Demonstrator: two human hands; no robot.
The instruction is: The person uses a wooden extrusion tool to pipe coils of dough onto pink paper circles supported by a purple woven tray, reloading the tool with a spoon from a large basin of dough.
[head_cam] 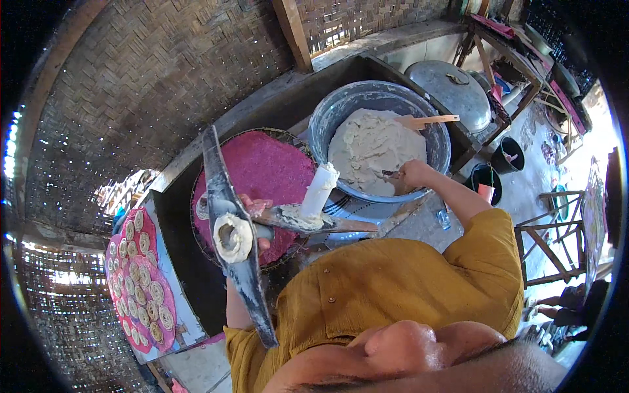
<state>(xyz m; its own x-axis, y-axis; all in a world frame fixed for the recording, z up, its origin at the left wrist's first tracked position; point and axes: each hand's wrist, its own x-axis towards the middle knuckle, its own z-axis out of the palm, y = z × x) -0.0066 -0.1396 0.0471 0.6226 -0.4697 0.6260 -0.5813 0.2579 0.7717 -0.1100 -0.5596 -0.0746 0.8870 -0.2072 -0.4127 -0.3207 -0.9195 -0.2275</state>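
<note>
A large metal basin (319,110) holds pale dough. My right hand (414,174) grips the handle of a tool whose end is at the dough; its shape is partly hidden. A wide pinkish spatula (432,119) rests in the dough at the far side. My left hand (260,209) holds a wooden press with two long bars. One bar (221,182) has a round cylinder opening (233,238) ringed with dough; the other bar (339,225) carries a white plunger (319,190) smeared with dough. Beneath that hand lies a round woven tray covered with pink sheet material (268,162).
Coiled dough rounds lie on pink mats (142,294) at the left. Beyond the basin are a large metal lid (449,93), black buckets (508,153) and a wooden rack (555,236). A concrete trough edge (275,105) runs along the woven bamboo wall.
</note>
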